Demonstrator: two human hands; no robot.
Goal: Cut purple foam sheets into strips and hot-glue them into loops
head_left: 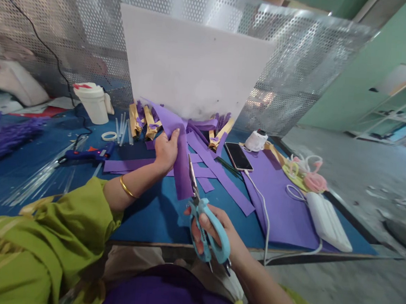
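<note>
My left hand (pixel 167 150) grips a long strip of purple paper (pixel 181 169), thumb on top, and holds it up over the table. In my right hand (pixel 214 228) is a pair of scissors with light blue handles (pixel 221 235), the fingers wrapped through the loops. Their blades point away from me and lie along the right edge of the strip, near its lower end. Beneath and behind, several cut purple strips (pixel 222 179) lie criss-crossed on the blue table. Small bundles of purple flowers in brown paper (pixel 151 124) stand behind my left hand.
A glue gun (pixel 88 154), clear glue sticks (pixel 39 176), a tape roll (pixel 109 136) and a white cup (pixel 93 103) are on the left. At right lie a phone (pixel 238 156) with a cable, a large purple sheet (pixel 283 210) and a white power bank (pixel 328 222). A white board (pixel 196 62) stands behind.
</note>
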